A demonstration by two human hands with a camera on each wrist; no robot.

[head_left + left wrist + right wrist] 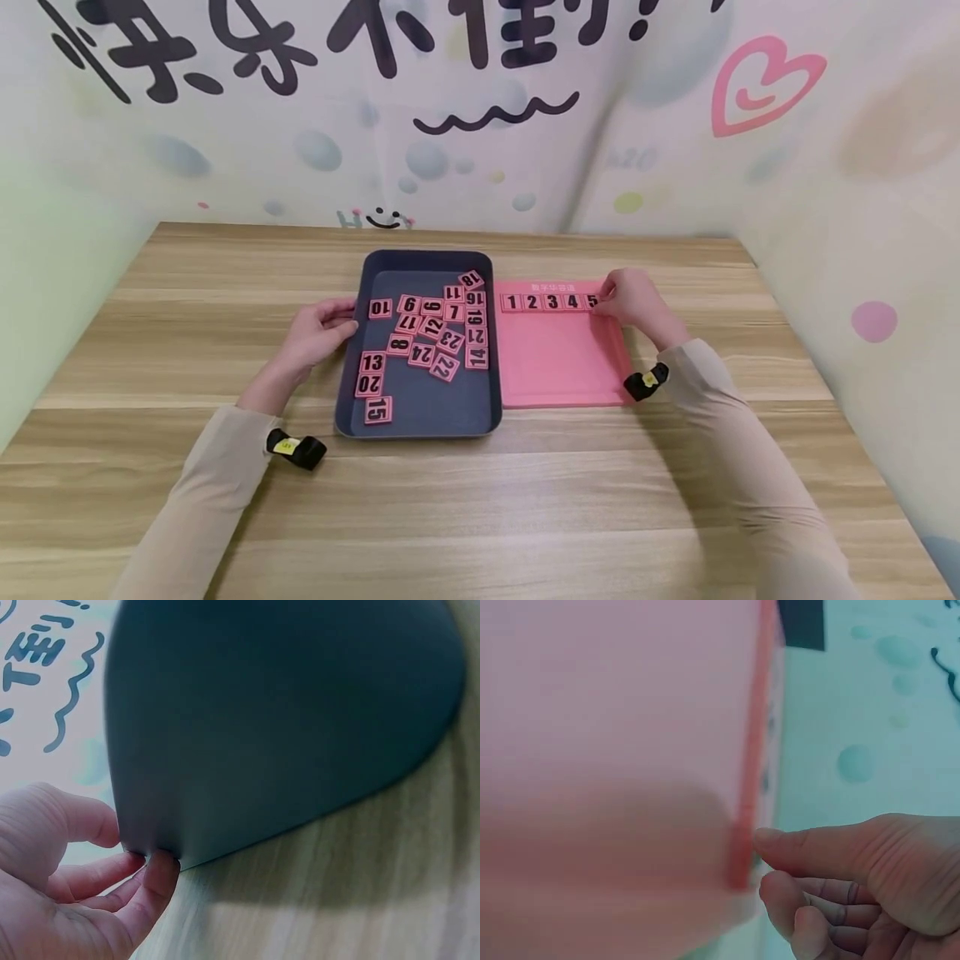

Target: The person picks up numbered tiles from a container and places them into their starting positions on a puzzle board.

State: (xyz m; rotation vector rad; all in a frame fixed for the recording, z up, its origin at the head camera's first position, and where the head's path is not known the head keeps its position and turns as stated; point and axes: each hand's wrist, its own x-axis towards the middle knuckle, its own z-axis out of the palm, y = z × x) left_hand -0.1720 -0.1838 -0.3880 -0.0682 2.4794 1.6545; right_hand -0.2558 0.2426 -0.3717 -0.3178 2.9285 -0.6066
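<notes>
My left hand (pixel 311 337) holds the left side of a dark grey tray (pixel 420 421), its thumb and fingers bent at the tray's wall. In the left wrist view, the fingertips meet the wall's lower edge. Several pink number tiles, such as 13 (pixel 372 362), lie scattered in the tray. Beside it sits a square pink puzzle board (pixel 555 358), with tiles 1 (pixel 512 302) to 5 in a row along its top. At the row's right end my right hand (pixel 637 304) pinches tile 5 (pixel 592 302), partly covering it.
The tray and board stand side by side on a wood-grain table (pixel 480 517). Behind the table rises a printed wall (pixel 480 167) with black lettering and a pink heart. Each wrist wears a small black camera (pixel 296 448).
</notes>
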